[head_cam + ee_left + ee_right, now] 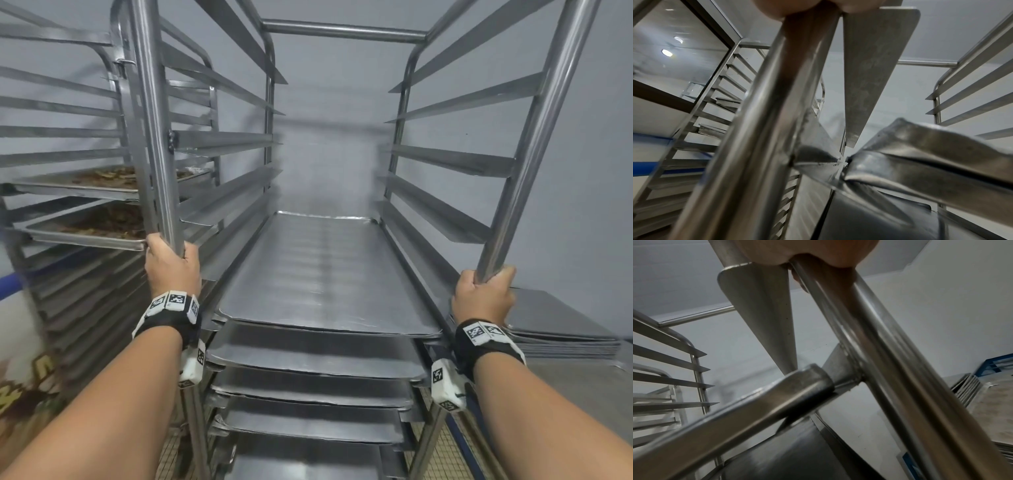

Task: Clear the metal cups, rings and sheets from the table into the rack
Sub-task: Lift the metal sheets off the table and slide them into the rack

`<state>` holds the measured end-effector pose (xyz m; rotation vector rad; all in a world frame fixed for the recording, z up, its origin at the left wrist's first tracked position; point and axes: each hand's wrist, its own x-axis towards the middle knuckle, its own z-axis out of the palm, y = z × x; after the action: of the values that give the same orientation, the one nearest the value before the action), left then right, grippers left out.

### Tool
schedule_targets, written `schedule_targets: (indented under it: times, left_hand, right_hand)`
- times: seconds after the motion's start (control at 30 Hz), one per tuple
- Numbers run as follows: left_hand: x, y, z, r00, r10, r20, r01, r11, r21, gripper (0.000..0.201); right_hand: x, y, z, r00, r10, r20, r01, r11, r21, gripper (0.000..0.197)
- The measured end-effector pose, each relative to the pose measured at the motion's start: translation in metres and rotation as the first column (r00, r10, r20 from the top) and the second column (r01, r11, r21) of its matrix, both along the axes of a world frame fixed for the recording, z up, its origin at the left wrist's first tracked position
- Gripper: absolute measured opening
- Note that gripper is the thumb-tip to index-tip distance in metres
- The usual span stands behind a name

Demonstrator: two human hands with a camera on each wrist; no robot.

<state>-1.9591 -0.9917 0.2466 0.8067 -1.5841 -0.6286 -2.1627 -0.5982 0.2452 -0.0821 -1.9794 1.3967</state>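
A tall steel rack point(342, 32) stands straight ahead, its upper runners bare. Several metal sheets point(318, 274) lie stacked on its lower runners. My left hand point(171, 263) grips the rack's front left post point(154, 137), fingers wrapped round the tube. My right hand point(484, 294) grips the front right post point(534, 137) the same way. In the left wrist view the left post point(760, 113) runs up into the palm, with a sheet's edge point(931, 146) to the right of it. In the right wrist view the right post point(890, 353) fills the frame. No cups or rings are in view.
A second rack point(68, 137) stands close on the left, holding trays point(85, 226) of brown food. A pile of flat metal sheets point(561, 325) lies on a steel table point(589, 387) at the right. A grey wall closes off the space behind.
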Motion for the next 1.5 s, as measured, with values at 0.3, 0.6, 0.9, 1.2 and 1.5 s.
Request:
schedule_targets:
  times: [0.3,0.6,0.9,1.2,1.5]
  left_hand:
    - [-0.084,-0.034,0.001,0.999,0.024,0.029,-0.024,1.000,0.003,0.029]
    - [-0.164,-0.072,0.000,0.999,0.021,0.049,-0.023,0.999,0.043,0.032]
    - [-0.208,-0.077,0.005,1.000,-0.007,-0.001,0.007,0.998,0.056,0.027]
    - [-0.239,-0.087,0.005,1.000,-0.023,0.003,0.023,0.998,0.056,0.023]
    - [-0.268,-0.106,-0.002,0.998,-0.067,-0.007,0.068,0.996,0.059,0.021]
  right_hand:
    - [-0.082,-0.032,-0.001,0.999,0.014,-0.030,-0.015,1.000,-0.024,0.019]
    - [-0.161,-0.064,0.001,1.000,0.025,0.001,-0.025,0.999,-0.021,0.020]
    - [-0.208,-0.078,0.001,0.999,0.044,-0.007,-0.044,0.999,-0.028,0.018]
    - [-0.232,-0.085,0.004,1.000,0.027,-0.015,-0.028,0.999,-0.043,0.018]
    - [-0.252,-0.093,0.006,1.000,0.006,-0.007,-0.006,0.999,-0.044,0.018]
